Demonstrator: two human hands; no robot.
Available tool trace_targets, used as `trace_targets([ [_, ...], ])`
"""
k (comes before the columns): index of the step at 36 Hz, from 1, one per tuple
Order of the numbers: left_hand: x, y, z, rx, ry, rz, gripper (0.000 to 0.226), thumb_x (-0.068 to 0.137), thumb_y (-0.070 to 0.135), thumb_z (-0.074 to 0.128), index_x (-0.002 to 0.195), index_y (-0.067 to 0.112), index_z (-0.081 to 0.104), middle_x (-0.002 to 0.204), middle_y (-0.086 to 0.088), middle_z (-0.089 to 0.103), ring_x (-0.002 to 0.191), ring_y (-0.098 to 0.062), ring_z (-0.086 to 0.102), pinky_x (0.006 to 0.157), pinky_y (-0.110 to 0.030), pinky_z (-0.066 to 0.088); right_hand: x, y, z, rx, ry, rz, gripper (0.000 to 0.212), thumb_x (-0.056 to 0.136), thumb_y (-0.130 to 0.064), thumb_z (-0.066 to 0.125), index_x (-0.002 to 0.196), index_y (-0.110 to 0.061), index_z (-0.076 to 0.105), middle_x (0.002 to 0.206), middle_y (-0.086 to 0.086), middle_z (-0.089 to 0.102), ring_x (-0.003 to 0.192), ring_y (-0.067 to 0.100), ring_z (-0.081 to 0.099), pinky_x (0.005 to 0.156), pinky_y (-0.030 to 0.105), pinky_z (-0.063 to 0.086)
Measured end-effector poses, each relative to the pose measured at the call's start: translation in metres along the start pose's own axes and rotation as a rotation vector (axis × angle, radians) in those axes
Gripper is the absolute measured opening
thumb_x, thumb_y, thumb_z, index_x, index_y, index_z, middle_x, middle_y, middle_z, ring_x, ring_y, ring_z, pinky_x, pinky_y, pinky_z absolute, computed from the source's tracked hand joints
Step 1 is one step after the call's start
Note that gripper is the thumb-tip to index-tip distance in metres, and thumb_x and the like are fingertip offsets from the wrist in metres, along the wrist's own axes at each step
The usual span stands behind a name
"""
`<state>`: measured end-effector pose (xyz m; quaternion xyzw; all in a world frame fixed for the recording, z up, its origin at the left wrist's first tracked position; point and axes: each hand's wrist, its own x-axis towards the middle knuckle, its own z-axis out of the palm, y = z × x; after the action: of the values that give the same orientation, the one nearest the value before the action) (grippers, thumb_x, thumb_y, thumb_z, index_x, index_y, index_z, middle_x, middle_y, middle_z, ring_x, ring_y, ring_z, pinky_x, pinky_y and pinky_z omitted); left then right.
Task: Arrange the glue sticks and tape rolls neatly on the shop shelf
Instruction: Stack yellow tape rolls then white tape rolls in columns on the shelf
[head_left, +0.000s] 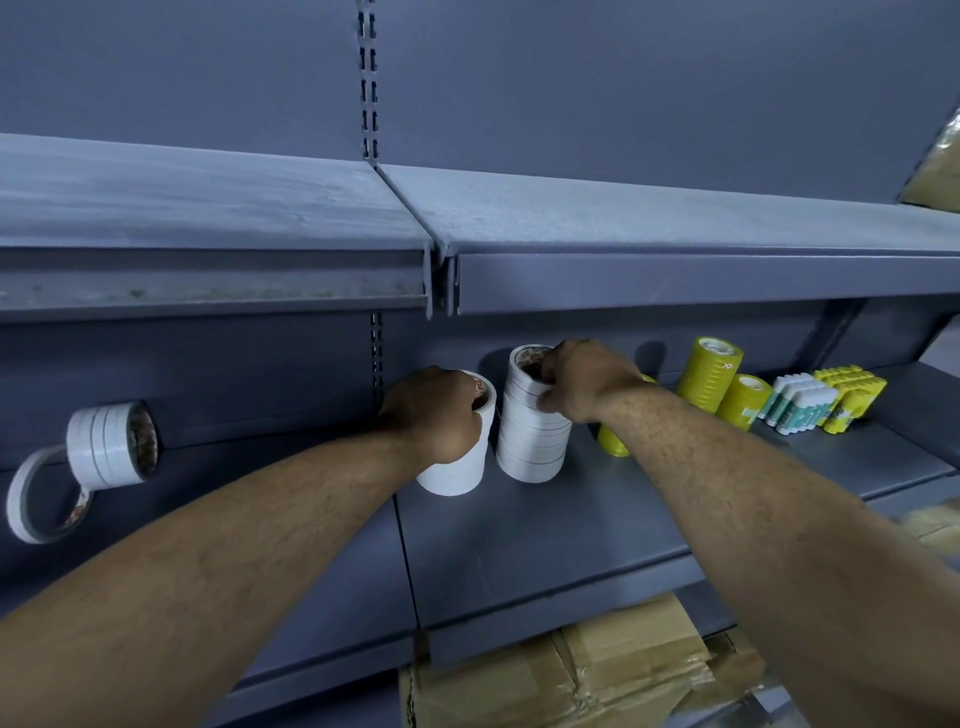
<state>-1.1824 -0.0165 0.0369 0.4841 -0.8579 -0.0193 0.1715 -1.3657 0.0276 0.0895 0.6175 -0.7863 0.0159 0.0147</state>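
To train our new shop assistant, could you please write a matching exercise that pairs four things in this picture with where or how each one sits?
Column one:
1. left hand
2. right hand
3. tallest yellow tape stack
4. white-and-teal glue sticks

Column two:
A. near the right end of the shelf, just left of the yellow packs
B. upright near the back panel, right of both hands
C. gripping the top of the taller upright white stack
D. gripping the top of the shorter upright white stack

Pairs: 1-D, 2-C, 3-B, 4-A.

Grey shelf (519, 530) holds white tape stacks (530, 447), yellow rolls (709, 376), glue sticks (800, 402).
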Motion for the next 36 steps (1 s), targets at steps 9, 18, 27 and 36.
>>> trace_targets([
  [9, 0.002, 0.009, -0.015, -0.018, -0.054, 0.034, 0.060, 0.097, 0.038, 0.035, 0.154, 0.021, 0.028, 0.163, 0.001, 0.025, 0.149, -0.019, 0.020, 0.121, -0.039, 0.017, -0.015, -0.001, 0.004, -0.044, 0.199, -0.090, 0.062, 0.093, -0.065, 0.039, 0.142, -0.028, 0.051, 0.153, 0.002, 0.043, 0.143, 0.026, 0.028, 0.118, 0.041, 0.028],
  [18, -0.023, -0.004, -0.027, -0.003, -0.153, -0.128, 0.064, 0.101, 0.048, 0.017, 0.159, 0.025, 0.004, 0.167, 0.004, 0.003, 0.153, -0.014, 0.000, 0.124, -0.040, 0.005, -0.023, -0.019, 0.019, 0.122, 0.172, -0.284, 0.056, 0.103, -0.051, 0.037, 0.153, -0.025, 0.038, 0.162, 0.001, 0.030, 0.151, 0.023, 0.015, 0.123, 0.034, 0.014],
  [27, -0.112, -0.056, -0.044, 0.094, -0.104, -0.348, 0.064, 0.101, 0.042, 0.028, 0.159, 0.018, 0.016, 0.166, -0.003, 0.015, 0.153, -0.021, 0.010, 0.124, -0.034, 0.010, -0.038, -0.101, 0.049, 0.240, 0.049, -0.502, 0.060, 0.104, -0.053, 0.035, 0.158, -0.030, 0.026, 0.168, -0.005, 0.010, 0.155, 0.015, 0.003, 0.125, 0.034, 0.005],
  [36, -0.224, -0.135, -0.084, 0.143, -0.068, -0.555, 0.064, 0.098, 0.039, 0.027, 0.159, 0.020, 0.017, 0.166, 0.000, 0.015, 0.153, -0.019, 0.007, 0.123, -0.039, 0.010, -0.087, -0.206, 0.060, 0.292, -0.031, -0.675, 0.060, 0.102, -0.053, 0.041, 0.157, -0.031, 0.029, 0.167, -0.007, 0.015, 0.154, 0.015, 0.007, 0.124, 0.036, 0.015],
])
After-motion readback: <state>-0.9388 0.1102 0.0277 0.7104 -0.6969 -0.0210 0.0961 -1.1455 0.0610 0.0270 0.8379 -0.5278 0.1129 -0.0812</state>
